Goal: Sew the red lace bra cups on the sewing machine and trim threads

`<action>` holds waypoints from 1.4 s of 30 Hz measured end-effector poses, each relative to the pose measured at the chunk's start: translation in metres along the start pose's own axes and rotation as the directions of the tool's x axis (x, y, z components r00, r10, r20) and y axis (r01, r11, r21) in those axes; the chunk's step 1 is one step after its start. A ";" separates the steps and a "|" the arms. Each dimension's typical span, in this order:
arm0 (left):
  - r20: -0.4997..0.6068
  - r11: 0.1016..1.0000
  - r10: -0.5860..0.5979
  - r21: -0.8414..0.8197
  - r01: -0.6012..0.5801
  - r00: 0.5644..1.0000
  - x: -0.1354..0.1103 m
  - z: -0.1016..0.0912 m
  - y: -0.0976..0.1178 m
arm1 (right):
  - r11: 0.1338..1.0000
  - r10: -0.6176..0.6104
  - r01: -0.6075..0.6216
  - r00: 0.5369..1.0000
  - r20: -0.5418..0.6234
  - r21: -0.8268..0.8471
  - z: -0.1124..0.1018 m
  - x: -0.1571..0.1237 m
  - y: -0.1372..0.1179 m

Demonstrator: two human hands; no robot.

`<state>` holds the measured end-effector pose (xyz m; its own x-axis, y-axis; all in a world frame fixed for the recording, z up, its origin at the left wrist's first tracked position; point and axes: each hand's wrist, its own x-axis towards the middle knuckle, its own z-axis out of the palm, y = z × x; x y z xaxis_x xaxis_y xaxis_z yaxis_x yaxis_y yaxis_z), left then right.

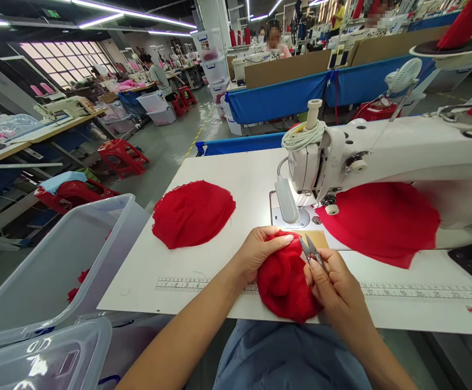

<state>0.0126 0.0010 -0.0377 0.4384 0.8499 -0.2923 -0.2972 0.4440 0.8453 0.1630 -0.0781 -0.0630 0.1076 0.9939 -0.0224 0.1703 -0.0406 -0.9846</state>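
1. The left hand (260,252) grips the top of a bunched red fabric piece (287,287), fingers curled over its upper edge. The hold seems meant to pin the soft cloth flat enough for its edge to be reached.
2. The right hand (333,287) is closed around small thread snips (312,252), blades pointing up and away from the body, tips just beside the cloth's upper right edge. The narrow pinch near the blades probably gives fine control.
3. The fabric piece lies at the near edge of the white sewing table (228,179), directly in front of the sewing machine (382,157) needle area, half over the printed ruler (187,284).
4. Left of the machine, well apart from the hands, sits a stack of red fabric rounds (192,212); it looks set aside within easy reach.
5. Under the machine arm, to the right of the needle, lies another spread red fabric (382,222).
6. Far left of the machine, off the table edge, stands a clear plastic bin (57,260) holding a few red scraps, placed low where pieces can be dropped.
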 end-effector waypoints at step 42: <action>0.068 0.984 0.072 0.157 -0.082 0.995 -0.002 -0.002 -0.005 | 0.867 0.254 -0.221 0.967 -0.013 0.447 0.002 0.009 -0.015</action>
<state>0.0114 -0.0023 -0.0426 0.4722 0.8585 -0.2001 -0.1953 0.3233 0.9259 0.1596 -0.0682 -0.0483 0.1597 0.9498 -0.2690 -0.3141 -0.2095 -0.9260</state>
